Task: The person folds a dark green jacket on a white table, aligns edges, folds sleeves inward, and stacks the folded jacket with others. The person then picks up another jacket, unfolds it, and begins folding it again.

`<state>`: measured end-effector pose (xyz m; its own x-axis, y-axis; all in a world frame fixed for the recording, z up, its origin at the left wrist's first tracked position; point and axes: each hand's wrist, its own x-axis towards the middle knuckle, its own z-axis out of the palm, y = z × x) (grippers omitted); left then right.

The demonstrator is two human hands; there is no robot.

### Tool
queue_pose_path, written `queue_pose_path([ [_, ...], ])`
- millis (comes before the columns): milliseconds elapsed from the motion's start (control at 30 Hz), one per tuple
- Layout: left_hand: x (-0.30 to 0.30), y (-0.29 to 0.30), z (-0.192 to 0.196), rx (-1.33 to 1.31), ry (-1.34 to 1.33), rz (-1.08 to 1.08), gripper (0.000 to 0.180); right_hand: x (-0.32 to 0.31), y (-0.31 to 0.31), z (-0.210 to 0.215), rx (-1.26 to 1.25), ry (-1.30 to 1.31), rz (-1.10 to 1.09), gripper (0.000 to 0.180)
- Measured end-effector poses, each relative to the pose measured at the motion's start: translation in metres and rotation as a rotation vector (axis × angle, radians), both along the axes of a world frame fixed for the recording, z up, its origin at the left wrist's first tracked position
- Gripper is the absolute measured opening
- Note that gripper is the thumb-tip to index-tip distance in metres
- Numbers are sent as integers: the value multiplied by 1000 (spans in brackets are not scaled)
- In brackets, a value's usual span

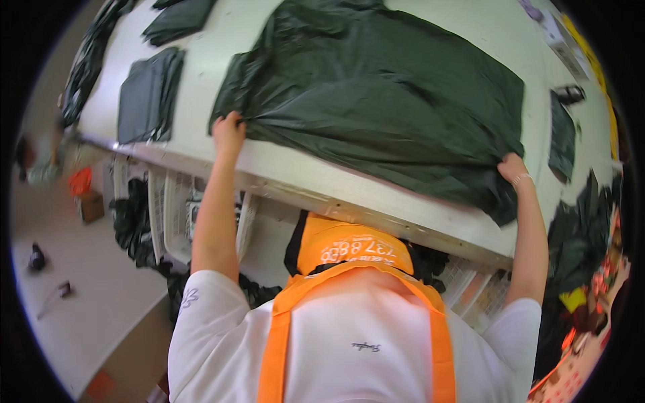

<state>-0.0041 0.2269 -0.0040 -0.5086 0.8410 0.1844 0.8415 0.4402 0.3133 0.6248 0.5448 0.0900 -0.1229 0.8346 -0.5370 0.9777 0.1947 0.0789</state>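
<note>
A large dark green garment (376, 94) lies spread flat across a white table (201, 80). My left hand (228, 131) grips its near left corner at the table's front. My right hand (512, 168) holds the near right corner, where the cloth hangs a little over the table edge. Both arms reach up from the lower part of the view. An orange harness (349, 252) over a white shirt fills the bottom.
A folded dark piece (149, 97) lies on the table to the left, with more dark cloth (178, 19) beyond it. Another dark piece (563, 138) lies at the right. White baskets (171, 208) sit under the table edge. Dark fabric piles (581, 242) are at the right.
</note>
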Motion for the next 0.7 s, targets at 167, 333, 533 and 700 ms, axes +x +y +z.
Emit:
queue_pose_path([
  [167,-14,-7,19,-71,-231,65,24,-3,-46,37,733,181,-28,49],
  [333,119,73,95,203,-14,-400,35,48,-137,23,800,657,-581,50],
  [533,238,175,70,-87,146,-698,58,11,-123,5,849,841,-578,32],
  [700,217,204,17,-118,138,-615,57,72,-85,6,794,390,-269,22],
])
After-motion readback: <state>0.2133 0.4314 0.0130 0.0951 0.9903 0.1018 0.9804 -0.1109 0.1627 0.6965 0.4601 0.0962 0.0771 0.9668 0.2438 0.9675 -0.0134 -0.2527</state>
